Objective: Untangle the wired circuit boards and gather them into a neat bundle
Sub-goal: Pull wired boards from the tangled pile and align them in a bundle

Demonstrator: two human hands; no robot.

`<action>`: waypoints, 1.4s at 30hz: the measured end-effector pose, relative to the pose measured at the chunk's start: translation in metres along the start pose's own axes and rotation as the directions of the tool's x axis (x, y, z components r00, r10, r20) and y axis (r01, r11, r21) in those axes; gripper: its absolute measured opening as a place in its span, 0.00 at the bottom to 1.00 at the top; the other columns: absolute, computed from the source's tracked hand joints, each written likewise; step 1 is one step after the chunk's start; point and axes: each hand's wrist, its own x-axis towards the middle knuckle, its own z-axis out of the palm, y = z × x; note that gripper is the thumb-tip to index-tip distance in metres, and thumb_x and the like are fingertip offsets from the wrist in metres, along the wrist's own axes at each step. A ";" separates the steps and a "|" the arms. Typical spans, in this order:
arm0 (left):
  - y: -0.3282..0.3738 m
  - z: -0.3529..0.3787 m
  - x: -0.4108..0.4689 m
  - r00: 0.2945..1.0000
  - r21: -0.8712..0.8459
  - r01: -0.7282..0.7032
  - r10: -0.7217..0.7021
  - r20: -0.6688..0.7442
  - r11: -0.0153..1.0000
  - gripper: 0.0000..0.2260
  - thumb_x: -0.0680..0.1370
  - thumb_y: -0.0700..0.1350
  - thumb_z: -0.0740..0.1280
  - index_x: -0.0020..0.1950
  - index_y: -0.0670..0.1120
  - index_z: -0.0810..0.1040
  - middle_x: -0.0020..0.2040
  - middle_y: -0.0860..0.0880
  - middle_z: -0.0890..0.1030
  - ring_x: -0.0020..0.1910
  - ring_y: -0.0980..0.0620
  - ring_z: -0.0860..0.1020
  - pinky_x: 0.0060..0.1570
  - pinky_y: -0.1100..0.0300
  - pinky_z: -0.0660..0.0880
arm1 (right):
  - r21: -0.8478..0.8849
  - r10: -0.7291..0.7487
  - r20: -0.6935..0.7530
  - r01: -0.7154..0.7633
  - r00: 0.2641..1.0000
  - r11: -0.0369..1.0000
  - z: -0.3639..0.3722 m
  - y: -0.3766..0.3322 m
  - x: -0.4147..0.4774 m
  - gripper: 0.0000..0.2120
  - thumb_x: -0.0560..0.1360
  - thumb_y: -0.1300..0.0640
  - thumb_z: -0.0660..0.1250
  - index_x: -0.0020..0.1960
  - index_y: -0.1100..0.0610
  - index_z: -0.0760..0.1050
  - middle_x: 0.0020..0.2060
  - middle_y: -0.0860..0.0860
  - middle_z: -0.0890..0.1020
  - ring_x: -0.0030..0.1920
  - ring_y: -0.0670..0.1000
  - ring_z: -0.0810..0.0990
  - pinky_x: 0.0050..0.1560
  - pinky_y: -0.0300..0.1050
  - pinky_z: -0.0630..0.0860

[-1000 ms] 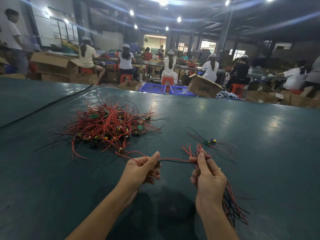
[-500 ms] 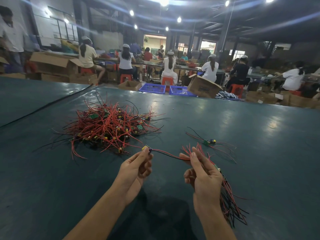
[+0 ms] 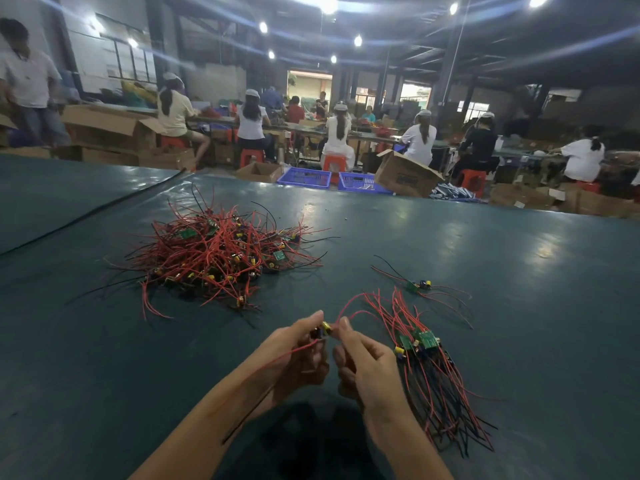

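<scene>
A tangled pile (image 3: pixel 214 258) of small green circuit boards with red and black wires lies on the dark green table (image 3: pixel 519 306), left of centre. My left hand (image 3: pixel 298 351) pinches one small board (image 3: pixel 322 330) with a yellow part; its red and black wires trail back over my forearm. My right hand (image 3: pixel 363 362) pinches that board's red wire right beside it. A sorted bundle (image 3: pixel 426 368) of boards with wires aligned lies on the table just right of my right hand. One lone wired board (image 3: pixel 417 285) lies farther back on the right.
Beyond the table's far edge stand cardboard boxes (image 3: pixel 405 173) and blue crates (image 3: pixel 304 177). Several people sit on red stools at long benches; one person (image 3: pixel 27 84) stands far left. A black cable (image 3: pixel 93 214) runs across the table's left part.
My hands have come together from about a hand's width apart, the left now holding the board close to the right. The sorted bundle now lies on the table beside my right hand.
</scene>
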 end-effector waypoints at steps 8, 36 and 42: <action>-0.001 0.000 -0.008 0.981 -0.162 0.054 -0.021 0.194 0.985 0.10 0.71 0.50 0.67 0.38 0.45 0.82 0.33 0.48 0.77 0.31 0.52 0.76 0.34 0.59 0.75 | 0.253 0.030 -0.016 -0.025 0.999 0.967 0.001 -0.003 -0.001 0.14 0.68 0.49 0.71 0.44 0.59 0.86 0.40 0.59 0.86 0.32 0.52 0.82 0.32 0.42 0.79; -0.012 0.003 -0.002 0.866 0.409 -0.460 0.501 0.007 0.788 0.20 0.70 0.59 0.68 0.24 0.47 0.75 0.25 0.47 0.76 0.26 0.54 0.72 0.32 0.65 0.70 | 0.246 0.018 -0.418 0.094 0.908 0.965 -0.018 -0.011 0.012 0.12 0.69 0.44 0.72 0.35 0.53 0.84 0.25 0.44 0.73 0.21 0.41 0.61 0.19 0.34 0.60; -0.015 0.003 -0.001 0.860 0.432 -0.476 0.508 0.048 0.766 0.19 0.71 0.60 0.67 0.27 0.48 0.77 0.26 0.48 0.76 0.26 0.53 0.73 0.31 0.65 0.70 | -0.023 -0.091 -0.157 0.088 0.983 0.996 0.018 0.004 -0.003 0.14 0.71 0.46 0.69 0.33 0.53 0.84 0.30 0.53 0.82 0.32 0.53 0.77 0.36 0.47 0.74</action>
